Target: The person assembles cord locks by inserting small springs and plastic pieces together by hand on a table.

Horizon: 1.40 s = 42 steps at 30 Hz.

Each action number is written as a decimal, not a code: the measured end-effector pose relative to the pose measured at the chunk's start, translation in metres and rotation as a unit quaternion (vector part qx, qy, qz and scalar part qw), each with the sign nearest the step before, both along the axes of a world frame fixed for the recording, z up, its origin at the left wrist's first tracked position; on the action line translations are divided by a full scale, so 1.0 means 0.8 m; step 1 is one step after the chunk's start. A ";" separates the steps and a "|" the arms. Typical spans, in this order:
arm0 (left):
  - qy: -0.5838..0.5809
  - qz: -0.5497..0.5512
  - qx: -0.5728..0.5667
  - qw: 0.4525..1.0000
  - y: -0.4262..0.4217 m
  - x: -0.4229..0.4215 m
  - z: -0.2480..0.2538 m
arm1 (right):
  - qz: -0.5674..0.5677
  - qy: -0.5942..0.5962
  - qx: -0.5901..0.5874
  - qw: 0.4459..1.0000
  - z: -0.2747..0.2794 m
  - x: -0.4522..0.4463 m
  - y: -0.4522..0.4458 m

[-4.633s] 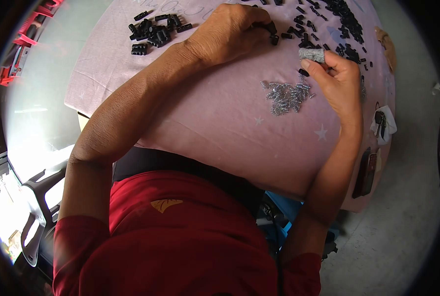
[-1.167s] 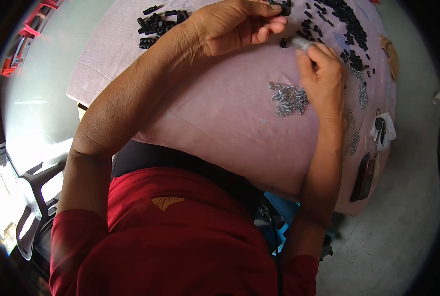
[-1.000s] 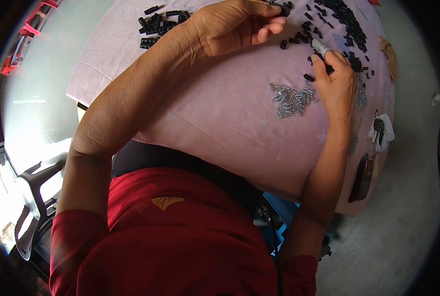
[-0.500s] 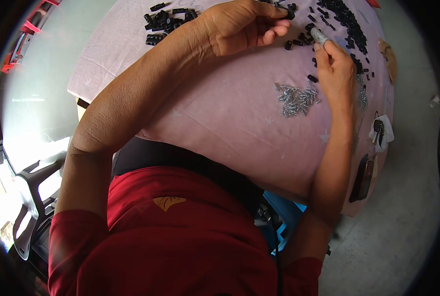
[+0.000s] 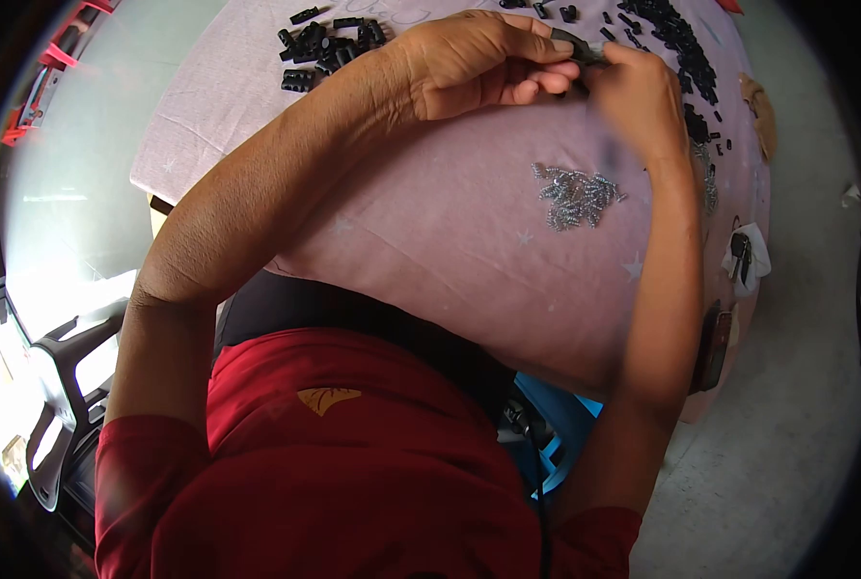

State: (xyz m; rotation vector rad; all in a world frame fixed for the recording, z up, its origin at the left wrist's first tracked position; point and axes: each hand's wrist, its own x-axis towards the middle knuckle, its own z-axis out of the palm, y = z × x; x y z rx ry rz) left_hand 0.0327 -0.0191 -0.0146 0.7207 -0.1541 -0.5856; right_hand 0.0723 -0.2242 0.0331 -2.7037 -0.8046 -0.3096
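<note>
Thumb and fingers of my left hand (image 5: 493,60) pinch a small black plastic piece (image 5: 562,39) that looks like a cord lock part, at the top of the view. Against it, my right hand (image 5: 641,96) has its fingers closed and is partly smeared by motion. What sits between the right fingertips is too blurred to name. Below both hands lies a loose pile of small metal coil springs (image 5: 577,199) on the pink cloth. Left of my left wrist is a heap of black cord locks (image 5: 326,44).
Many small black plastic parts (image 5: 696,68) are strewn along the far right of the pink-covered table (image 5: 421,222). Keys on a white cloth (image 5: 745,259) and a dark phone (image 5: 712,352) lie at the right edge. A chair (image 5: 59,386) stands at left.
My right hand has moved up and left from the scattered black parts, and its fingertips now meet the black piece in my left hand. The left hand has barely shifted.
</note>
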 end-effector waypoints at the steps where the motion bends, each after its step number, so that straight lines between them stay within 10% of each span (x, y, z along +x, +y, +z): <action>1: 0.001 0.004 0.009 1.000 -0.001 -0.001 -0.001 | -0.003 0.010 0.034 0.999 -0.002 0.000 -0.005; 12: -0.051 0.012 0.098 0.994 -0.005 -0.021 0.011 | -0.025 0.254 0.512 0.820 0.002 -0.067 -0.018; 42: -0.002 0.005 0.062 0.998 -0.014 -0.029 0.021 | 0.001 0.099 0.459 0.883 0.003 -0.088 0.002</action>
